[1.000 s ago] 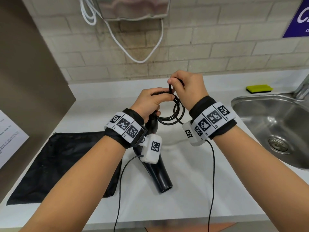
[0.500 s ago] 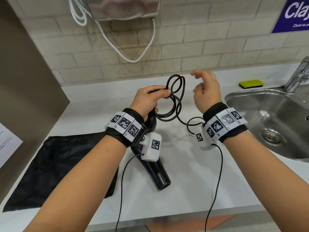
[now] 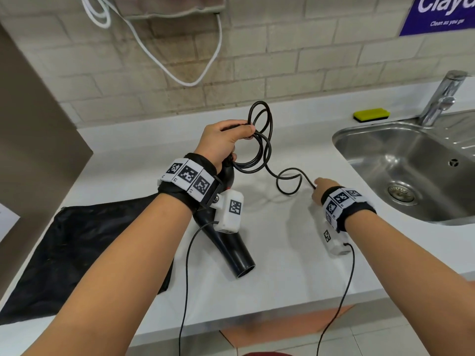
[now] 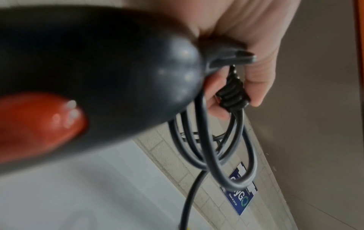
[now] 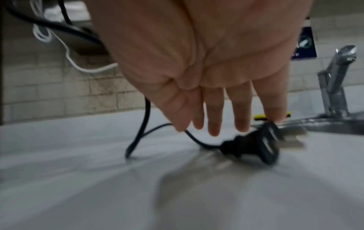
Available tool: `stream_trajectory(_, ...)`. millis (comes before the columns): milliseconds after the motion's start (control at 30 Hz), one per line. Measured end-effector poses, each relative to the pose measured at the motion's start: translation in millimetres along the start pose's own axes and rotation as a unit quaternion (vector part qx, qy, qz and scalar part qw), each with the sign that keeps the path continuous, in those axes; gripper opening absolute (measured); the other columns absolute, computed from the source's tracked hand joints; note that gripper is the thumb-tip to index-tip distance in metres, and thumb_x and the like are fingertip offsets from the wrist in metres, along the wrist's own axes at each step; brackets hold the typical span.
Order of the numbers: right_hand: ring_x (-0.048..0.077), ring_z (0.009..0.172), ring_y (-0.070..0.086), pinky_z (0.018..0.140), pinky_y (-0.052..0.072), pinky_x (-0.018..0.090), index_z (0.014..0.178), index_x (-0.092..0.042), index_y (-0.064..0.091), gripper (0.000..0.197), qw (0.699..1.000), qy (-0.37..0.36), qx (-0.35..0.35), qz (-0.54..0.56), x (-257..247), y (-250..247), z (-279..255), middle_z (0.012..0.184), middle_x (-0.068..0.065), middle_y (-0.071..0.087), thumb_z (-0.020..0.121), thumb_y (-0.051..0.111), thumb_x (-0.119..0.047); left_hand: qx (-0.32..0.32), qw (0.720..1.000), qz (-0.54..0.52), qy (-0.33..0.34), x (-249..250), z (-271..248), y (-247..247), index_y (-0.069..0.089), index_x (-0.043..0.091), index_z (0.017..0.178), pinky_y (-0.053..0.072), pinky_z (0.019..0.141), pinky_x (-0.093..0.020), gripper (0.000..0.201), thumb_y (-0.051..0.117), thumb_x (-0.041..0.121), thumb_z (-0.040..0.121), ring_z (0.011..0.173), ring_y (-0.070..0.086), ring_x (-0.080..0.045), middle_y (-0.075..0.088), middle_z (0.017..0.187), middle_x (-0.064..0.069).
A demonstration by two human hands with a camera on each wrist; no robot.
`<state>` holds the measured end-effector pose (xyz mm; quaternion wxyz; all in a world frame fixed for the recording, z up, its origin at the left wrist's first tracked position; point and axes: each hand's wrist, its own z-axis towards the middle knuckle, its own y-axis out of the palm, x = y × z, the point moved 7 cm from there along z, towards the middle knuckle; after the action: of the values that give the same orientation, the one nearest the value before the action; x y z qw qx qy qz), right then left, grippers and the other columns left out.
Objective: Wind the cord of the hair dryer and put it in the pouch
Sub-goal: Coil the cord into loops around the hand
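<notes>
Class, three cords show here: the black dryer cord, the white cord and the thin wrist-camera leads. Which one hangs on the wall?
The white cord: it loops down the tiled wall. The black dryer cord is coiled in the left hand; the thin leads trail from the wrists.

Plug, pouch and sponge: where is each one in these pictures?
plug (image 5: 254,144): right wrist view, on its black body.
pouch (image 3: 84,253): head view, middle of the black fabric.
sponge (image 3: 371,114): head view, its yellow top.

"Clean as you go" on purple sign (image 3: 442,14)

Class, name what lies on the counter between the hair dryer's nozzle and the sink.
In the head view: the right hand at the cord, with bare counter around.
</notes>
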<state>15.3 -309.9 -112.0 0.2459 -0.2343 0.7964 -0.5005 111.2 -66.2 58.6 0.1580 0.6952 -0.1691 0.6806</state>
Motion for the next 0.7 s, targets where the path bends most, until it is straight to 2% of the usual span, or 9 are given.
stream_trajectory(67,0.034,0.111,0.055,0.096,0.047,0.047,0.123,-0.013,0.05,0.053,0.998,0.005,-0.029,-0.049,13,26,38,0.124,0.011,0.055,0.073,0.06,-0.025,0.0,1.0,0.0,-0.001,0,0,1,0.071,0.014,0.087,0.031,0.041,-0.019,0.007,0.071,0.013,0.08,0.04,0.03,-0.009,0.07,0.076,-0.004)
stream_trajectory(133,0.035,0.109,0.056,0.094,0.048,0.047,0.121,-0.015,0.051,0.046,0.997,0.003,-0.031,-0.07,18,31,44,0.122,0.011,0.054,0.076,0.059,-0.02,0.0,1.0,0.0,-0.002,0,0,1,0.07,0.014,0.087,0.031,0.041,-0.019,0.007,0.071,0.013,0.08,0.039,0.031,-0.009,0.07,0.077,-0.004)
stream_trajectory(267,0.038,0.105,0.056,0.094,0.046,0.048,0.121,-0.021,0.044,0.042,0.999,-0.022,-0.005,-0.046,0,15,1,0.116,0.013,0.053,0.081,0.047,-0.013,0.005,1.0,0.002,-0.004,-1,0,0,0.07,0.013,0.089,0.032,0.041,-0.019,0.01,0.071,0.014,0.08,0.039,0.031,-0.008,0.07,0.078,-0.005)
stream_trajectory(367,0.034,0.101,0.059,0.092,0.048,0.048,0.115,-0.013,0.049,0.04,0.998,-0.024,-0.04,-0.045,6,35,22,0.111,0.011,0.058,0.077,0.058,-0.016,0.003,1.0,-0.002,-0.006,-1,0,-1,0.07,0.013,0.088,0.032,0.041,-0.019,0.009,0.071,0.014,0.08,0.04,0.03,-0.009,0.07,0.079,-0.005)
stream_trajectory(433,0.031,0.105,0.059,0.093,0.048,0.042,0.117,-0.01,0.052,0.048,0.994,-0.021,-0.072,-0.08,-5,30,-4,0.113,0.007,0.058,0.075,0.069,-0.026,0.001,1.0,-0.002,-0.005,-1,1,0,0.07,0.014,0.086,0.032,0.041,-0.019,0.006,0.071,0.014,0.08,0.04,0.03,-0.009,0.07,0.078,-0.005)
stream_trajectory(500,0.03,0.114,0.054,0.096,0.046,0.035,0.122,-0.005,0.052,0.037,0.994,-0.055,-0.062,-0.065,-24,11,-33,0.124,0.009,0.055,0.089,0.055,-0.023,-0.001,1.0,-0.002,-0.004,-1,1,0,0.07,0.014,0.086,0.032,0.041,-0.019,0.006,0.071,0.014,0.08,0.04,0.03,-0.009,0.07,0.076,-0.003)
stream_trajectory(567,0.031,0.115,0.054,0.096,0.043,0.034,0.121,0.0,0.054,0.033,0.995,-0.073,-0.052,0.033,-41,-8,-48,0.126,0.015,0.056,0.096,0.041,-0.015,-0.001,1.0,-0.005,-0.005,-2,2,1,0.07,0.015,0.086,0.032,0.041,-0.019,0.006,0.071,0.014,0.08,0.04,0.029,-0.01,0.071,0.073,-0.002)
stream_trajectory(633,0.028,0.109,0.056,0.089,0.045,0.028,0.119,-0.003,0.058,0.031,0.99,-0.094,-0.021,0.106,-50,-30,-59,0.119,0.013,0.06,0.094,0.044,-0.013,-0.003,1.0,-0.007,-0.006,-2,3,2,0.07,0.015,0.085,0.032,0.041,-0.019,0.005,0.071,0.013,0.081,0.04,0.029,-0.009,0.071,0.072,-0.001)
stream_trajectory(700,0.021,0.093,0.053,0.066,0.043,0.019,0.117,-0.006,0.06,0.03,0.983,-0.105,-0.018,0.152,-53,-48,-72,0.101,0.01,0.058,0.089,0.053,-0.013,-0.003,1.0,-0.011,-0.005,-2,3,3,0.07,0.014,0.086,0.032,0.041,-0.019,0.005,0.07,0.013,0.081,0.039,0.029,-0.009,0.071,0.07,0.001)
